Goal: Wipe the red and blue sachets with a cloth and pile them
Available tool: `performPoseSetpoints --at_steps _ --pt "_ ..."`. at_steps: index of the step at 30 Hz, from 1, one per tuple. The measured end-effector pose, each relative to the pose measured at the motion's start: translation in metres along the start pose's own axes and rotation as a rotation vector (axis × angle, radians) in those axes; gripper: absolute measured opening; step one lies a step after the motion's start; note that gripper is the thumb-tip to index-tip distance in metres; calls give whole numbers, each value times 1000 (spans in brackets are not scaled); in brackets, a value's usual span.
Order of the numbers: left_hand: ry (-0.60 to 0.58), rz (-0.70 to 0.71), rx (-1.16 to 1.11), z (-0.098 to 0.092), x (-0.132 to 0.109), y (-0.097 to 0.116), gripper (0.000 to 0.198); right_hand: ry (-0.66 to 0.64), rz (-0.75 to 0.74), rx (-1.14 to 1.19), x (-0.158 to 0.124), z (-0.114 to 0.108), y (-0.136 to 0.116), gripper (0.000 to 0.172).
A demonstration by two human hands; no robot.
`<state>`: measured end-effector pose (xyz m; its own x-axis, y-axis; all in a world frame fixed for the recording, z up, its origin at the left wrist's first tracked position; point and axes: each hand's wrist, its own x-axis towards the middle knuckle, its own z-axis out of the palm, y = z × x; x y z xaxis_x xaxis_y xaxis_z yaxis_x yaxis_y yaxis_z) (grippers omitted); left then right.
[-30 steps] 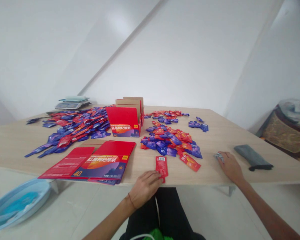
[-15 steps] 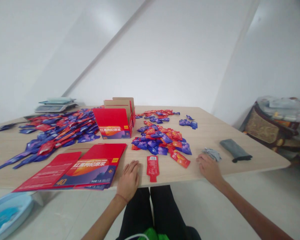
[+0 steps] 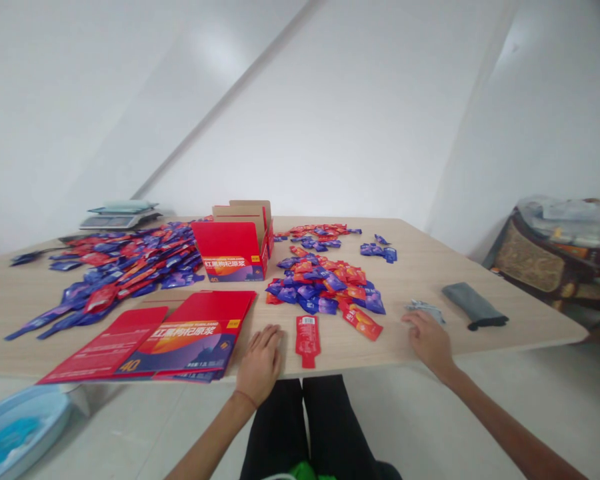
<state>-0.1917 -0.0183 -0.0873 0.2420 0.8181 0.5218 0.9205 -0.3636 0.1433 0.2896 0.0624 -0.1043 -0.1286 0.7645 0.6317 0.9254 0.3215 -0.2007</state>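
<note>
My left hand lies flat near the table's front edge, fingers stretched out, between the flattened red boxes and a single red pouch. My right hand rests on the table at the right, fingers slightly bent and apart, holding nothing visible, its fingertips beside a crumpled grey cloth. An orange-red pouch lies in front of a heap of purple and red pouches. Behind the flattened boxes stands an open red box, its inside hidden from view.
A large pile of long pouches covers the left side, with a scale behind it. More small pouches lie farther back. A dark grey pouch is at the right. A blue basin stands below left.
My right hand has shifted slightly right, and its fingers are a little more spread. The view has moved slightly. My left hand stays beside the flattened boxes.
</note>
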Motion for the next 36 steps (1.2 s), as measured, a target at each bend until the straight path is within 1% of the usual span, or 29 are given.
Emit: performPoseSetpoints --at_steps 3,5,7,9,11,13,15,16,18,20,22,23,24,26,29,31,33,36 --pt "35 31 3 0 0 -1 47 6 -45 5 1 -4 2 36" --pt "51 45 4 1 0 -2 46 68 -39 7 5 -9 3 35" --pt "62 46 1 3 0 -3 46 157 -20 -3 14 -19 7 34" --pt "72 40 -4 5 0 -3 46 204 -12 -59 24 -29 14 31" --pt "74 34 -5 7 0 -3 46 202 24 -167 33 -35 25 33" --pt "69 33 0 7 1 -4 47 152 83 -248 38 -35 38 43" --pt "78 48 3 3 2 -3 46 44 113 -221 38 -27 50 51" --pt "94 70 -2 -1 1 -1 46 -22 115 -179 36 -22 56 52" --pt "134 168 -37 -9 -1 6 42 -119 103 -84 31 -11 63 49" --pt "154 319 -84 -17 -6 19 35 -128 83 6 28 -5 59 44" --pt "149 448 -107 -20 -12 36 27 -63 56 103 29 -5 41 40" --pt "145 477 -106 -20 -14 44 25 -24 45 154 31 -8 26 38" --pt "143 484 -103 -18 -16 50 24 17 41 197 34 -12 8 37" --pt "149 473 -104 -13 -18 57 23 39 -8 277 42 -23 -38 35" --pt "158 474 -121 -8 -21 54 23 3 -122 379 53 -36 -112 34" --pt "151 472 -134 -8 -24 48 24 -13 -194 436 56 -38 -155 36" --pt "138 446 -155 -10 -29 42 25 -72 -250 485 55 -35 -189 40" --pt "142 409 -196 -11 -34 41 24 -200 -320 522 47 -22 -226 41"
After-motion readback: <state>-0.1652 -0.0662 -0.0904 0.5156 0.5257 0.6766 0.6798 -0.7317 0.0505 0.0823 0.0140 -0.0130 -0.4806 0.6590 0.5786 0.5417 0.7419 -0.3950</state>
